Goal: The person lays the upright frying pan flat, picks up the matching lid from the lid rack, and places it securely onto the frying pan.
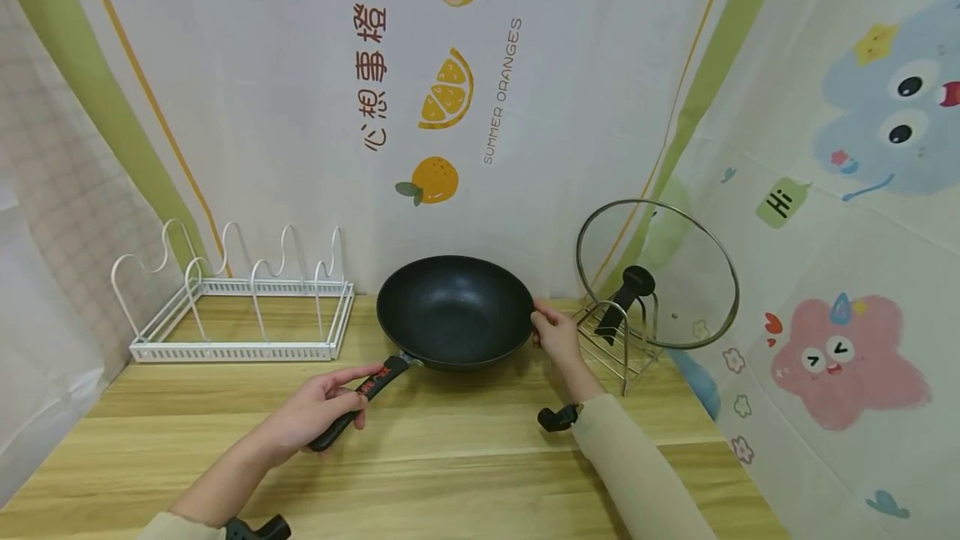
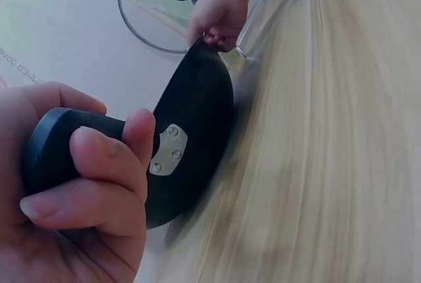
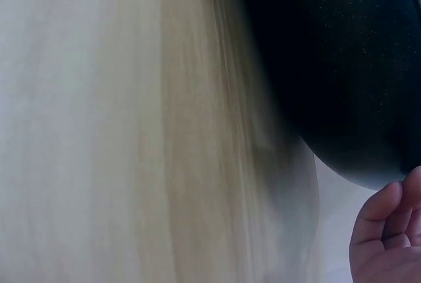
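A black wok is held between both hands near the back of the table, its open side tipped toward the head camera. Around its black handle curl the fingers of my left hand, the thumb lying along the top. My right hand pinches the wok's rim on the right side, with fingertips at the edge. Three rivets on a metal bracket join handle and wok in the left wrist view. A shadow lies on the wood beneath the wok.
On the left stands a white wire rack with upright loops. A glass lid with a black knob leans in a small metal rack, close to my right wrist. Printed cloth hangs behind the wooden table.
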A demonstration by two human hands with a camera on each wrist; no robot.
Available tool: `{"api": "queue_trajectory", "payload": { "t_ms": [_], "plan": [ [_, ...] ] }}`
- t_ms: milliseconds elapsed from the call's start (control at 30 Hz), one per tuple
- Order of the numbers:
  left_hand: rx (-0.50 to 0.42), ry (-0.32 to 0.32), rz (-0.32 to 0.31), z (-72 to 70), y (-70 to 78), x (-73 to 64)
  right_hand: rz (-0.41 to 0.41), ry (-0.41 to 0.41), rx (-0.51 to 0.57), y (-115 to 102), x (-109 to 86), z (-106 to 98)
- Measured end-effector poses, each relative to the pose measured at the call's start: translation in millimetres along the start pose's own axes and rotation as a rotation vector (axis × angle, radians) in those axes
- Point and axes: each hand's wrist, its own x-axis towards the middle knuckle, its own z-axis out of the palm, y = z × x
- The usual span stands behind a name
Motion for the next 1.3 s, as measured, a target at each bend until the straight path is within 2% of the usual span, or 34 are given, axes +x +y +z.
{"api": "queue_trajectory", "payload": {
  "t_ms": [433,800,1267,1300],
  "plan": [
    [-0.055,-0.030,-0.005,-9.3,-0.8,1.1,-0.044,0.003,-0.034,1.5,-6.4,-2.2],
    [-0.038,-0.039,-0.005,-17.0,-1.2,3.1,-0.069,0.006,-0.064,2.0,-9.6,-1.4],
    [-0.072,-0.049,-0.013,-26.9,-4.3,4.0,-0.049,0.028,-0.090,2.0,-15.8,-1.1],
    [-0.072,-0.050,-0.013,-27.7,-4.5,4.2,-0.049,0.018,-0.092,-3.9,-19.8,-0.9]
  ]
}}
